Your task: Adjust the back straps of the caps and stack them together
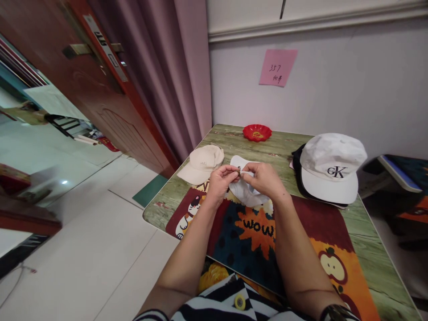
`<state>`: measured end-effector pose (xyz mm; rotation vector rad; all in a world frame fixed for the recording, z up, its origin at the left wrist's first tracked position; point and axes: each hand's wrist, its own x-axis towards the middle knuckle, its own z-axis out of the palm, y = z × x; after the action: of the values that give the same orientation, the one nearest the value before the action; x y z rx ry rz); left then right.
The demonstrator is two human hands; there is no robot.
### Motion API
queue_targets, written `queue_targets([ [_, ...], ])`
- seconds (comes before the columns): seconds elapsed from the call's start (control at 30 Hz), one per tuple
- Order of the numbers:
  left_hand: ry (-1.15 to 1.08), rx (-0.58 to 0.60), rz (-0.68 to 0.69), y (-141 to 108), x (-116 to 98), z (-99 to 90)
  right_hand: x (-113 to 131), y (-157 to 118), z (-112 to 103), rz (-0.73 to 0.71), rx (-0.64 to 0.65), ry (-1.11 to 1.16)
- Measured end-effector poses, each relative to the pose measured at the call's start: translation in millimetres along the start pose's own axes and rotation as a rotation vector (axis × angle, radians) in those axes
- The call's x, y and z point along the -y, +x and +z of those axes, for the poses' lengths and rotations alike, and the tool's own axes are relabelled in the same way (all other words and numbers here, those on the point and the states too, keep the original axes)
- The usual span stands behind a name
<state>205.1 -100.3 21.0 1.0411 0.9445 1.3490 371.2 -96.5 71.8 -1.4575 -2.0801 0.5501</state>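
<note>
A white cap [249,194] lies on the patterned mat in front of me, partly covered by my fingers. My left hand [221,182] pinches the end of a narrow white strap on this cap. From the other side, my right hand [265,179] pinches the same strap, fingertips almost meeting the left ones. A small dark or metallic bit shows between the fingertips, too small to make out. Just left of my hands rests a beige cap [204,159], its brim pointing toward the table's left edge.
At the right, a white cap with black letters [334,162] sits on top of darker caps. A red scalloped dish [257,132] stands near the wall. The colourful mat [240,249] covers the front of the green wood-patterned table [160,207]. Beyond it is a wooden door [117,125].
</note>
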Motion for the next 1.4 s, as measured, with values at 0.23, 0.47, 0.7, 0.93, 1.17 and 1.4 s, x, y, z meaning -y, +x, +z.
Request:
queue_targets([
  [0.23, -0.016, -0.042, -0.042, 2.0, 0.5, -9.4, -7.7, -2.8, -10.7, 0.053, 0.046, 0.089],
  [0.47, -0.063, 0.042, -0.117, 0.3, 0.9, 0.3, -6.0, -1.7, -6.5, 0.002, 0.042, 0.125],
  [0.7, -0.090, -0.027, -0.118, 3.4, 0.3, -3.2, -16.9, -1.8, -10.5, 0.043, 0.100, 0.217],
  [0.93, -0.129, 0.028, -0.161, 0.6, 0.5, 3.7, -24.2, -1.7, -9.2, 0.020, 0.125, 0.253],
  [1.17, 0.026, 0.016, -0.076, 7.9, -3.0, 1.7, -34.7, 1.1, -8.7, 0.054, 0.110, 0.369],
  [1.4, 0.473, 0.224, 0.232, 34.2, -26.2, -4.8, -42.8, 0.4, -12.2, 0.047, 0.200, 0.466],
])
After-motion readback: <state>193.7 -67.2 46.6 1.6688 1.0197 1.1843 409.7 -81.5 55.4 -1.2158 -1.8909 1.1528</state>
